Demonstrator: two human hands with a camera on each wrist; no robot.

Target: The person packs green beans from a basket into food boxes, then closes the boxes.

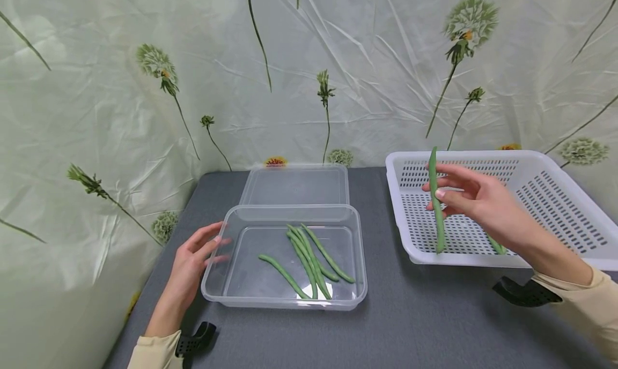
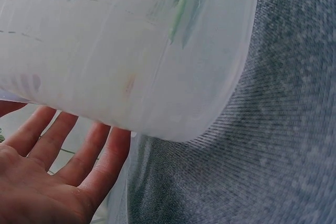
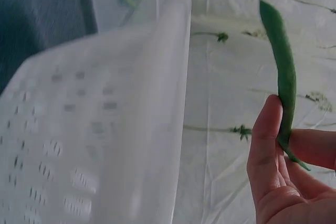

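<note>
Between thumb and fingers, my right hand (image 1: 475, 194) pinches a green bean (image 1: 436, 208), held upright over the left part of a white perforated basket (image 1: 403, 219). The right wrist view shows the same green bean (image 3: 283, 66) with its thin tip below the fingertips. Another bean (image 1: 496, 244) lies in the basket, partly hidden by my wrist. My left hand (image 1: 188, 267) rests with extended fingers at the left wall of a clear plastic container (image 1: 285, 304). Several green beans (image 1: 309, 259) lie in that container, mostly toward its right side.
A clear flat lid (image 1: 296, 184) lies behind the container on the grey cloth-covered table (image 1: 376, 326). Behind the table hangs a pale flower-printed sheet (image 1: 289, 111). The basket stands at the right, its rim higher than the table.
</note>
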